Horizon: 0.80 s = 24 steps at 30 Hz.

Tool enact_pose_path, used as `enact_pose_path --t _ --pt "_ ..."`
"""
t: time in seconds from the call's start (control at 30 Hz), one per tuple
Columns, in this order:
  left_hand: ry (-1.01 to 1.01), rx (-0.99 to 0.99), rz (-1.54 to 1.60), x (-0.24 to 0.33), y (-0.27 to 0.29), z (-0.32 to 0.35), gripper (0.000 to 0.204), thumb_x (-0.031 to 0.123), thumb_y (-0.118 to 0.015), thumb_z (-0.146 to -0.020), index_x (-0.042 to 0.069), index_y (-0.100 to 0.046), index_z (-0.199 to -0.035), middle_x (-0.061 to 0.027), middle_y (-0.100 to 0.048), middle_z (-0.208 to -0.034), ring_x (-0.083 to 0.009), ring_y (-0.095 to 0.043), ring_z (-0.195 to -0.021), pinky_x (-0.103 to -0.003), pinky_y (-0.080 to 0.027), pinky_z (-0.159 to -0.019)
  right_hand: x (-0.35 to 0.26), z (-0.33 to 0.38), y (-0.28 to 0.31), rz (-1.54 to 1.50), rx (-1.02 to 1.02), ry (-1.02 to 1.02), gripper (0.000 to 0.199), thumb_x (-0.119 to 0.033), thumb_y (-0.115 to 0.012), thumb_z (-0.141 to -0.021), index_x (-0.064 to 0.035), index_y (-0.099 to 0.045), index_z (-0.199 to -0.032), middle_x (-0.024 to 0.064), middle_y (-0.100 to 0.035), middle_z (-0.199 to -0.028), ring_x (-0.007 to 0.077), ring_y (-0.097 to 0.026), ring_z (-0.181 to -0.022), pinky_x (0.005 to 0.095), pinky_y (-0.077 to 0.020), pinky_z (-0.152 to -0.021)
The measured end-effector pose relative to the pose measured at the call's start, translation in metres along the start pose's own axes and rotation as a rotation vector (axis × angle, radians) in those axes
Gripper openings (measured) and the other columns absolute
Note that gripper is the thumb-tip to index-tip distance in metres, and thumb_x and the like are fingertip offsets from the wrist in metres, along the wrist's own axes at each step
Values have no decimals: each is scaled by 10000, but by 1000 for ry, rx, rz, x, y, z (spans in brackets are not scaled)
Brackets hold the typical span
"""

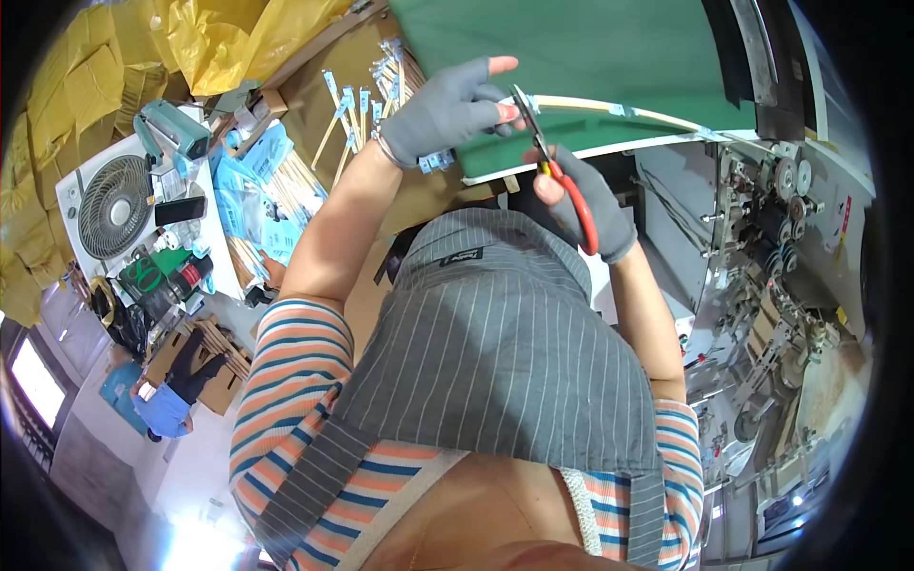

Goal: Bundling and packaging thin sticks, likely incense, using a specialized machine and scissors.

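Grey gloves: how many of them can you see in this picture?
2: a grey glove on the left hand and another glove on the right hand, which holds red-handled scissors. Others may be hidden among the clutter.

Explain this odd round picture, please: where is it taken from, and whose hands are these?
There is no robot here. A head-worn fisheye camera looks down at its wearer, so straight edges bend and the pinstriped apron fills the middle. The grey-gloved right hand holds red-handled scissors. The left hand is beside the end of a pale strip with blue patches, extending rightward over the green surface; whether it grips the strip is unclear. To the left, wooden sticks with blue wrapping lie on brown cardboard.
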<state>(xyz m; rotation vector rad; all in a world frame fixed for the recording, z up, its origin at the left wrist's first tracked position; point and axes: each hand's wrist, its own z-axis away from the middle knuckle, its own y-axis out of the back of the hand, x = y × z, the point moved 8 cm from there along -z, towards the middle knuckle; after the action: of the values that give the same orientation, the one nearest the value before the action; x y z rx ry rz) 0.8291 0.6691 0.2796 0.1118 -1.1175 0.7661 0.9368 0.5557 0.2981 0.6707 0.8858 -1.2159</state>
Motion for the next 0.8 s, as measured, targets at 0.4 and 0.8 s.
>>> enact_pose_path --t 0.4,0.8 --pt "-392 728 -1345 -36 56 -33 451 230 -674 -793 13 -548 -1168 -154 -635 -994 -306 -603 -937 -376 -476 -844 48 29 20 -66 189 5 512 -435 -551 -905 -7 -510 -1181 23 -509 -863 119 -502 -802 256 -422 -733" --pt "-64 160 -1464 -76 -83 -224 284 321 -694 -750 81 -620 -883 -95 -637 -854 -290 -596 -830 -367 -472 -729 117 85 89 -428 435 -224 439 -395 -519 -928 -43 -516 -1189 -18 -479 -747 56 -466 -630 190 -375 -559"
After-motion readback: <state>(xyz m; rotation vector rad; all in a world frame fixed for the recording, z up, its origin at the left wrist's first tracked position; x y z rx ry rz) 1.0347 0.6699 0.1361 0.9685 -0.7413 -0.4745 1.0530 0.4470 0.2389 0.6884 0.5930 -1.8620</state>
